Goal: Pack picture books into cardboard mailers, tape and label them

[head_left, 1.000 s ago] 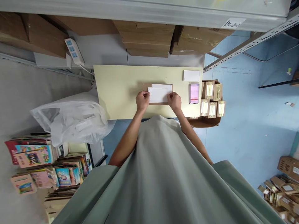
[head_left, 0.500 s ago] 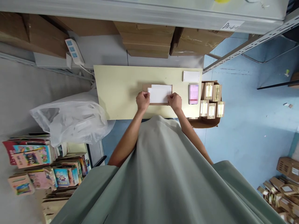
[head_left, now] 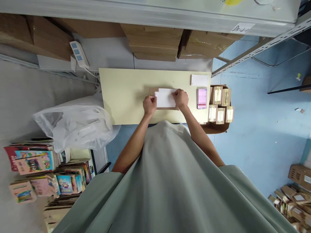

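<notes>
Two hands, the left hand and the right hand, are apart from each other in the head view, at opposite ends of one white paper. The left hand's thumb and fingers are pinched on the left edge; the right hand is at the upper right corner, though I cannot tell whether it grips or only presses. The paper lies over brown cardboard near the middle of the counter.

To handle this well, hold the paper lightly and level, line its edges up with the cardboard, and smooth from one end so no crease forms. A step in the upper left outline suggests a second sheet beneath; squaring the two would be wise.

Counting the rest: one white slip and one pink item lie apart on the counter's right end. Five small boxes show clearly in one carton beside it.
</notes>
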`<state>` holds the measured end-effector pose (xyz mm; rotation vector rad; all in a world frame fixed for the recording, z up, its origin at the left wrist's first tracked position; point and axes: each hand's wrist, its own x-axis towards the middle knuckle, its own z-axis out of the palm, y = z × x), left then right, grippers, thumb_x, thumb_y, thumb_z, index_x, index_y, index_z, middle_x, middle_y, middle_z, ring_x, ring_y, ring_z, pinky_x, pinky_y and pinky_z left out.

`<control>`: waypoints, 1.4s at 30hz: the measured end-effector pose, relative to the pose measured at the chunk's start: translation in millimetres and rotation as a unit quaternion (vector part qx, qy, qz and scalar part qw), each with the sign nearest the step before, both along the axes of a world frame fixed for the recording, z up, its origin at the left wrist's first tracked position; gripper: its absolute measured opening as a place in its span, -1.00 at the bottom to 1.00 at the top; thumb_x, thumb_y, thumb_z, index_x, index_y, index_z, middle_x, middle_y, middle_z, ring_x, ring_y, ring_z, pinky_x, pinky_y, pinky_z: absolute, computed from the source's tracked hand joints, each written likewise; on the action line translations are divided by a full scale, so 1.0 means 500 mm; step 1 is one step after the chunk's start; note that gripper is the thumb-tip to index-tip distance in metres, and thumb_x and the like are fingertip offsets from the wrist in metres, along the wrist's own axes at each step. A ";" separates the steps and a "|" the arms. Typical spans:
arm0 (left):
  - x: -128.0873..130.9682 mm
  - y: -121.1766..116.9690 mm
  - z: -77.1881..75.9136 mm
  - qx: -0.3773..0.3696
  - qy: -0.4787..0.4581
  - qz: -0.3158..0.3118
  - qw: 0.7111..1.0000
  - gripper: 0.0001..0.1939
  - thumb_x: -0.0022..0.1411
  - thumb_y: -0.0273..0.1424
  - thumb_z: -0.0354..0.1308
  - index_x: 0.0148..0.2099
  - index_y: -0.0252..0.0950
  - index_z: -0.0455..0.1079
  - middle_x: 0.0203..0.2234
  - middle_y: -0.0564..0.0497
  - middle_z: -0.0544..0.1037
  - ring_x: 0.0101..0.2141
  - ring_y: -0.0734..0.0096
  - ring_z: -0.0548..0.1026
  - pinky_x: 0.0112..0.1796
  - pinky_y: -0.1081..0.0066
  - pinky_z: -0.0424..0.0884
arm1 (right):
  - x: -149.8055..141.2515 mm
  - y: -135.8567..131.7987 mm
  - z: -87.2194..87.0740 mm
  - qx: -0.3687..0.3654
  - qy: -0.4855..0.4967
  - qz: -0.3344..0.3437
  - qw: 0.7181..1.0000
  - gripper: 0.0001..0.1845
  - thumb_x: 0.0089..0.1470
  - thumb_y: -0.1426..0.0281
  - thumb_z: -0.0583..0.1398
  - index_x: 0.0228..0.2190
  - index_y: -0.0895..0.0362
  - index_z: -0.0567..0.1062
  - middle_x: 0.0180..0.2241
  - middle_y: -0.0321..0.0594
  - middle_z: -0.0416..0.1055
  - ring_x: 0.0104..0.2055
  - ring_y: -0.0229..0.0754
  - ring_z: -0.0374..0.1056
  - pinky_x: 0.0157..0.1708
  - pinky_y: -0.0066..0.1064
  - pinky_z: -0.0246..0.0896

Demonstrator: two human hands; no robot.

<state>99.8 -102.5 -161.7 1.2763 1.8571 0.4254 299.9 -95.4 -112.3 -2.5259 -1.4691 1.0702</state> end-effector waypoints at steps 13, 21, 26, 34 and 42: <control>0.005 -0.003 0.004 0.002 -0.003 -0.009 1.000 -0.87 0.48 -0.36 0.19 -0.19 -0.20 0.52 -0.17 -0.13 0.68 -0.08 0.13 0.61 0.08 0.21 0.48 | -0.093 0.008 -0.006 -0.033 0.031 0.096 0.994 -0.83 0.42 0.27 0.29 -0.12 0.04 0.70 -0.02 -0.01 0.70 0.07 0.12 0.61 0.08 -0.14 0.49; 0.006 -0.003 0.005 0.003 0.009 -0.022 1.000 -0.85 0.48 -0.38 0.17 -0.19 -0.21 0.54 -0.15 -0.16 0.69 -0.04 0.07 0.62 0.10 0.17 0.47 | -0.127 0.007 -0.009 0.000 0.039 0.083 0.996 -0.80 0.51 0.28 0.14 0.02 0.03 0.53 0.03 -0.04 0.68 0.07 0.14 0.59 0.09 -0.07 0.50; 0.006 -0.005 0.005 0.012 0.011 -0.025 1.000 -0.86 0.47 -0.39 0.17 -0.19 -0.22 0.54 -0.17 -0.16 0.70 -0.05 0.07 0.63 0.11 0.15 0.47 | -0.127 -0.016 -0.010 -0.015 0.058 0.106 0.993 -0.75 0.41 0.29 0.27 0.06 0.03 0.50 0.08 -0.03 0.68 0.09 0.11 0.59 0.09 -0.09 0.51; 0.005 -0.008 0.013 0.022 0.027 -0.034 0.999 -0.87 0.48 -0.38 0.19 -0.18 -0.20 0.53 -0.15 -0.17 0.70 -0.08 0.08 0.64 0.06 0.18 0.49 | -0.128 0.034 -0.022 -0.016 -0.011 0.128 0.992 -0.56 0.51 0.07 0.17 -0.04 0.17 0.65 0.02 0.23 0.69 0.14 0.27 0.62 0.14 -0.01 0.49; -0.006 -0.005 0.028 -0.004 0.028 -0.037 0.999 -0.84 0.44 -0.38 0.26 -0.28 -0.18 0.51 -0.22 -0.13 0.72 -0.10 0.07 0.66 0.05 0.16 0.48 | -0.135 0.051 -0.030 0.006 -0.019 0.128 0.992 -0.33 0.48 -0.16 0.18 -0.03 0.23 0.66 -0.05 0.33 0.68 0.13 0.29 0.63 0.10 -0.07 0.50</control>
